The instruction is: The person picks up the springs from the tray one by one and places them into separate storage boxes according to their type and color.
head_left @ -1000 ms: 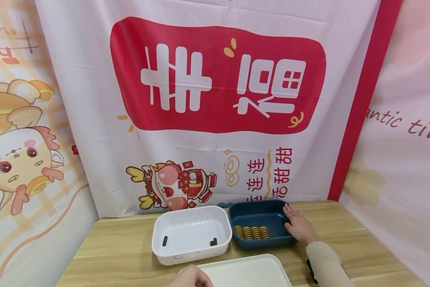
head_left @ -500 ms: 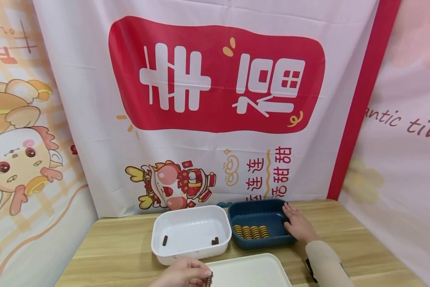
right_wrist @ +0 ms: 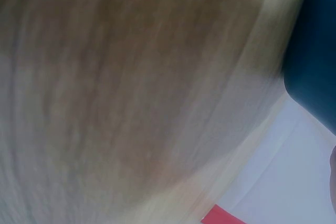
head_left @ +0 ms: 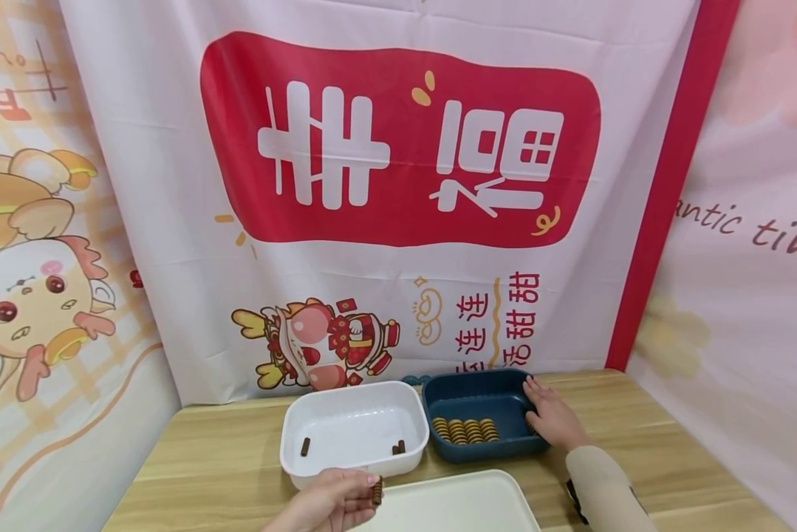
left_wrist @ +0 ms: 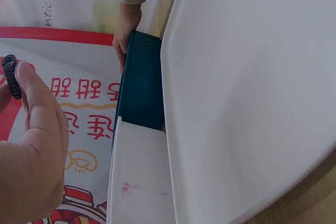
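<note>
My left hand (head_left: pixel 328 502) pinches a short, dark brown, ridged stick (head_left: pixel 377 490) between thumb and fingers, over the near edge of the white bin and the left side of the cream tray (head_left: pixel 464 502). In the left wrist view the same stick (left_wrist: pixel 11 76) stands upright at the fingertips. Similar dark sticks (head_left: pixel 305 447) lie in the white bin (head_left: pixel 354 468), at its left and right ends. My right hand (head_left: pixel 556 417) rests on the right rim of the dark blue bin (head_left: pixel 484 452), fingers extended along it. Inside that bin are rows of round, layered biscuits (head_left: pixel 466 431).
The two bins stand side by side on a wooden table (head_left: pixel 199 458), close to a printed cloth (head_left: pixel 398 258) behind them. The cream tray lies in front of them and runs out of the head view at the bottom. More printed cloth (head_left: pixel 757 295) hangs at the right.
My left hand has come up from the bottom edge with the ridged stick, then shifted slightly left and up toward the white bin. The right hand stays on the blue bin's rim.
</note>
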Available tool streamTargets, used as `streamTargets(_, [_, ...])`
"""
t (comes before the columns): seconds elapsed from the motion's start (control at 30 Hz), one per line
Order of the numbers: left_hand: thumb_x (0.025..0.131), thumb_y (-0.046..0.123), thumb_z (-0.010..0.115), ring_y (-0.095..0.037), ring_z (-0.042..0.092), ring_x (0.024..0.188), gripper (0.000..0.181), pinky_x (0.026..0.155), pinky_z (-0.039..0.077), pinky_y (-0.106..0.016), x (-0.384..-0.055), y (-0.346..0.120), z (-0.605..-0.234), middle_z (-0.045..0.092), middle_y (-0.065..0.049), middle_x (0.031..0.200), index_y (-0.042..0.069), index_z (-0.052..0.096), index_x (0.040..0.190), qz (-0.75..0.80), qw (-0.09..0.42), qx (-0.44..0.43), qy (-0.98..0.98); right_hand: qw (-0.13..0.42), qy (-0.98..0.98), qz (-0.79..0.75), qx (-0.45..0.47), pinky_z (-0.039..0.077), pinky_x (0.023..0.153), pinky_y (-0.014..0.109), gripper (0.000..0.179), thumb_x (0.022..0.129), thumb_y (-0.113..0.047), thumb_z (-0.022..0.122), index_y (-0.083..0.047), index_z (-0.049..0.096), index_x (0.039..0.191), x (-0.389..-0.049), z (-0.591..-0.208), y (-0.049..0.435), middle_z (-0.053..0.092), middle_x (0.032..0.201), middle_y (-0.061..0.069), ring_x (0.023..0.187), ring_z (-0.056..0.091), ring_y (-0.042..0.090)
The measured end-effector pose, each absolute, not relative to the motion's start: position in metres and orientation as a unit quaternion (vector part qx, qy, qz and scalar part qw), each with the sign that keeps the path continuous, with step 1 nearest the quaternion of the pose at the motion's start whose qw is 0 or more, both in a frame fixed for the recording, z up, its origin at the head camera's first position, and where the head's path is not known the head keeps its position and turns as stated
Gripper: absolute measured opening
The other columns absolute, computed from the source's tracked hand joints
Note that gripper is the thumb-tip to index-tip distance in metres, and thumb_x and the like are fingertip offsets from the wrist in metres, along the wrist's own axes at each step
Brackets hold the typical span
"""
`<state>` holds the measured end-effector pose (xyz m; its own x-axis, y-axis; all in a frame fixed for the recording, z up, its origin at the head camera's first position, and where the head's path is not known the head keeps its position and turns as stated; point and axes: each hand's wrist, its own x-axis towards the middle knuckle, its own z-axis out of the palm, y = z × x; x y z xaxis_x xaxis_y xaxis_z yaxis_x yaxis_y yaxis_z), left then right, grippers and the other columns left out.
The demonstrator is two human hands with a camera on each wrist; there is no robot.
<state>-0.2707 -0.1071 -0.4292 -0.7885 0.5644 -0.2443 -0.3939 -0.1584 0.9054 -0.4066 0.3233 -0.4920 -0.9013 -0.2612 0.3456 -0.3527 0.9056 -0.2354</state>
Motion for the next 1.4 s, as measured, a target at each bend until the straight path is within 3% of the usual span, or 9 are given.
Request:
streamTargets(0.27, [0.096, 0.011, 0.056, -0.009, 0.064, 0.082, 0.013, 0.083, 0.053, -0.022, -0.274, -0.110, -0.428, 0.067, -0.005, 0.090, 0.003, 0.066, 0.096, 0.803, 0.295, 0.027, 0.518, 0.164, -0.963, 0.146, 0.158, 0.022, 0.109, 0.059, 0.051, 0.088, -0.008, 0.059, 0.016, 0.046, 0.131, -0.408, -0.494, 0.324, 0.041, 0.140, 0.030, 0.132, 0.034, 0.046])
streamTargets(0.9, [0.095, 0.006, 0.054, -0.009, 0.066, 0.076, 0.018, 0.076, 0.055, -0.021, -0.304, -0.126, -0.428, 0.069, -0.003, 0.082, 0.007, 0.069, 0.085, 0.832, 0.209, 0.024, 0.513, 0.158, -0.963, 0.153, 0.153, 0.023, 0.109, 0.058, 0.052, 0.088, -0.009, 0.058, 0.016, 0.046, 0.131, -0.407, -0.493, 0.322, 0.039, 0.141, 0.031, 0.132, 0.033, 0.046])
streamTargets(1.03, [0.094, 0.005, 0.056, -0.010, 0.066, 0.076, 0.017, 0.077, 0.055, -0.022, -0.317, -0.135, -0.431, 0.069, -0.004, 0.082, 0.007, 0.070, 0.085, 0.819, 0.168, 0.026, 0.547, 0.154, -0.964, 0.154, 0.152, 0.022, 0.109, 0.058, 0.052, 0.088, -0.009, 0.059, 0.016, 0.046, 0.131, -0.405, -0.490, 0.321, 0.039, 0.141, 0.031, 0.132, 0.033, 0.046])
streamTargets(1.17, [0.092, 0.003, 0.058, -0.011, 0.065, 0.070, 0.013, 0.071, 0.056, -0.022, -0.332, -0.144, -0.437, 0.068, -0.005, 0.077, -0.002, 0.068, 0.086, 0.773, 0.092, 0.009, 0.628, 0.152, -0.964, 0.151, 0.155, 0.023, 0.109, 0.059, 0.051, 0.088, -0.010, 0.059, 0.016, 0.047, 0.131, -0.404, -0.488, 0.319, 0.040, 0.141, 0.031, 0.132, 0.034, 0.046])
streamTargets(1.3, [0.087, 0.001, 0.064, -0.011, 0.063, 0.060, 0.013, 0.061, 0.057, -0.024, -0.345, -0.146, -0.444, 0.066, -0.007, 0.069, -0.012, 0.067, 0.085, 0.667, 0.016, -0.028, 0.744, 0.146, -0.966, 0.150, 0.152, 0.024, 0.109, 0.059, 0.052, 0.088, -0.010, 0.058, 0.015, 0.046, 0.132, -0.404, -0.488, 0.319, 0.039, 0.141, 0.031, 0.132, 0.033, 0.046])
streamTargets(1.4, [0.082, 0.001, 0.069, -0.012, 0.061, 0.055, 0.012, 0.056, 0.057, -0.027, -0.352, -0.145, -0.446, 0.064, -0.007, 0.065, -0.011, 0.068, 0.080, 0.574, -0.015, -0.031, 0.818, 0.143, -0.967, 0.155, 0.145, 0.025, 0.108, 0.059, 0.052, 0.089, -0.011, 0.058, 0.014, 0.045, 0.133, -0.404, -0.489, 0.319, 0.038, 0.142, 0.031, 0.133, 0.032, 0.046])
